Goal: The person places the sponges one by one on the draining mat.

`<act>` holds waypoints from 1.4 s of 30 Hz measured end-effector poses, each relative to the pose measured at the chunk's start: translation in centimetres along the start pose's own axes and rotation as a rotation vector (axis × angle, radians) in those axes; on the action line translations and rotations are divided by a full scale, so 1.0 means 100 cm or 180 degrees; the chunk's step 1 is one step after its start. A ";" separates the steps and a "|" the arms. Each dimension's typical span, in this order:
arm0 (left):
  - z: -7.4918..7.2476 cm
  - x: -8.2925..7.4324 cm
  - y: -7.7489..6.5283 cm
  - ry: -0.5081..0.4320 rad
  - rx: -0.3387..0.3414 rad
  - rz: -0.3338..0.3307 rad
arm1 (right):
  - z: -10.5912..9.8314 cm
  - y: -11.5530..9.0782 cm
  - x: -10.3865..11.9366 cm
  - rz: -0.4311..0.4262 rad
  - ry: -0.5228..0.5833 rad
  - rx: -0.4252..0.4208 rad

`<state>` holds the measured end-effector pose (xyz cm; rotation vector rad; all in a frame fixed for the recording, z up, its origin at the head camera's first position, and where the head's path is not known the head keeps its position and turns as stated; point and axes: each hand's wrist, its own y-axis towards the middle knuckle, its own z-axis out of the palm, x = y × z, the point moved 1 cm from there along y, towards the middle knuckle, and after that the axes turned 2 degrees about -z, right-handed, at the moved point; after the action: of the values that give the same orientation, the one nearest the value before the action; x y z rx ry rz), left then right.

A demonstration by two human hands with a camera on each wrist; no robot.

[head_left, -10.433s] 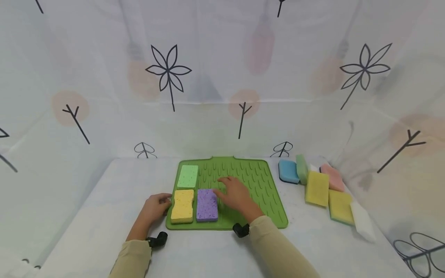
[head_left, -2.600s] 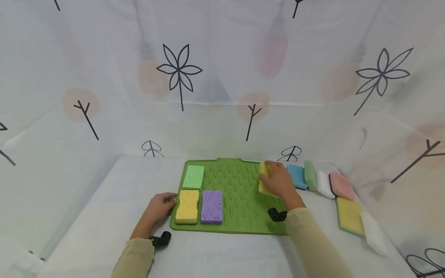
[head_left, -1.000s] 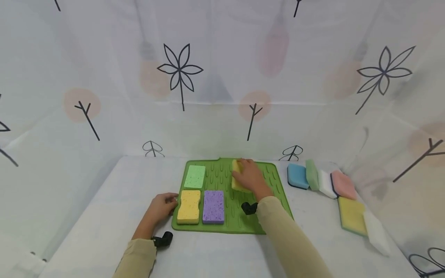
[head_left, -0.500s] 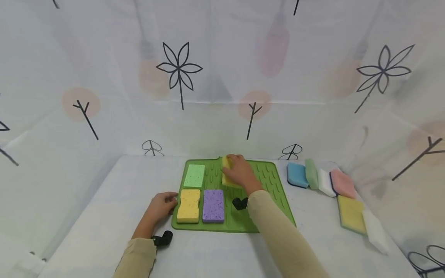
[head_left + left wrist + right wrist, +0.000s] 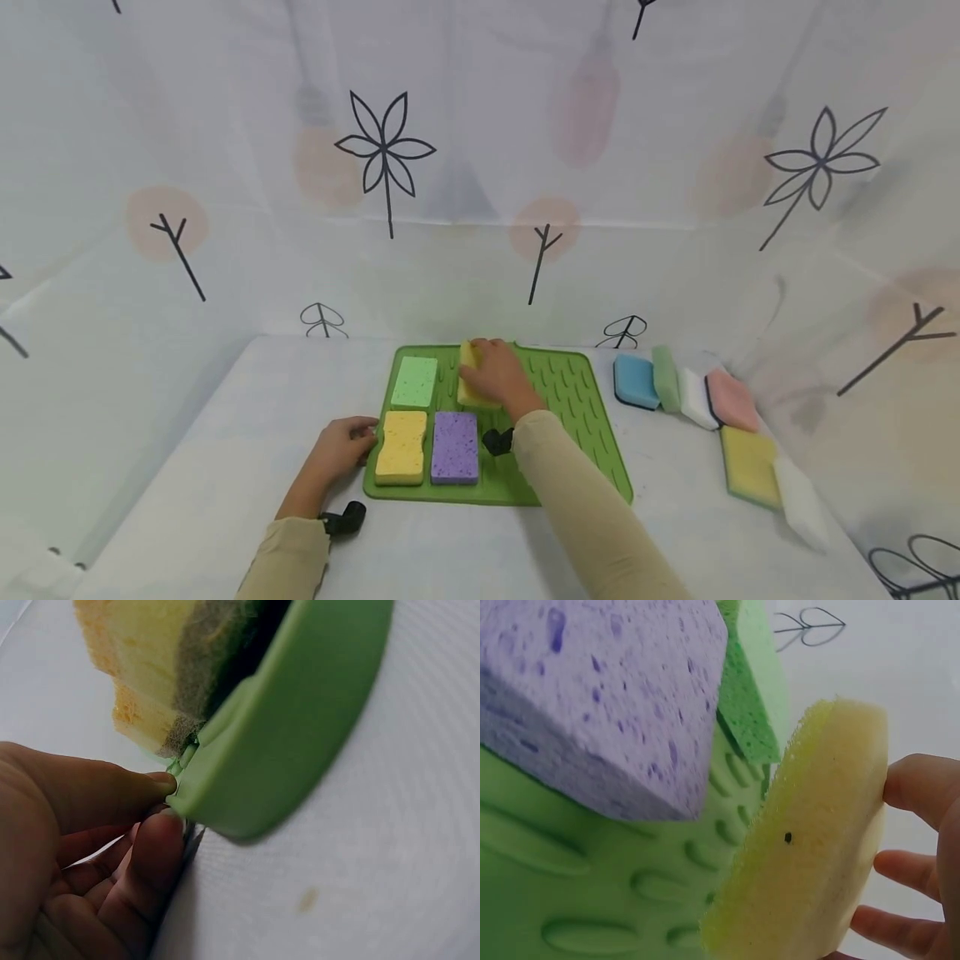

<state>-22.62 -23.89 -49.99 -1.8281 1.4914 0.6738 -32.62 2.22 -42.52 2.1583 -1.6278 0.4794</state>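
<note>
My left hand (image 5: 339, 450) is at the left edge of a ribbed green silicone mat (image 5: 573, 408); in the left wrist view its thumb and finger pinch the mat's rim. A yellow sponge (image 5: 802, 832) is held by my right hand (image 5: 498, 373), fingers along one face, tilted close over the mat's back part. Just left of it lies a light green sponge (image 5: 415, 382). Towards the front, a yellow sponge with notched sides (image 5: 401, 450) and a purple speckled sponge (image 5: 454, 448) lie side by side on the mat. The held sponge's right part is hidden behind my hand.
Right of the mat, a group of sponges lies on the white cloth: a blue one (image 5: 636, 382), a pale green one (image 5: 664, 379), white ones (image 5: 696, 398), a pink one (image 5: 731, 400) and a yellow one with green backing (image 5: 750, 467). Patterned cloth walls (image 5: 480, 275) stand behind and beside.
My right hand has taken a yellow sponge from the right-hand group and carried it left across the mat to beside the light green sponge. My left hand stays at the mat's edge.
</note>
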 end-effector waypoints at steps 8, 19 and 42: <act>-0.002 0.000 -0.002 0.0026 0.0025 0.0037 | 0.011 0.001 0.004 -0.0051 0.0014 0.0069; -0.004 0.001 -0.003 0.0004 0.0005 0.0058 | 0.015 0.005 0.013 -0.0038 -0.0036 0.0186; -0.002 0.000 0.001 0.0042 0.0013 -0.0008 | 0.032 0.011 0.012 -0.0106 -0.0190 0.0354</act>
<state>-22.70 -24.07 -49.91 -1.8344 1.4976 0.6584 -33.21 -0.67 -44.57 2.2975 -1.6292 0.5114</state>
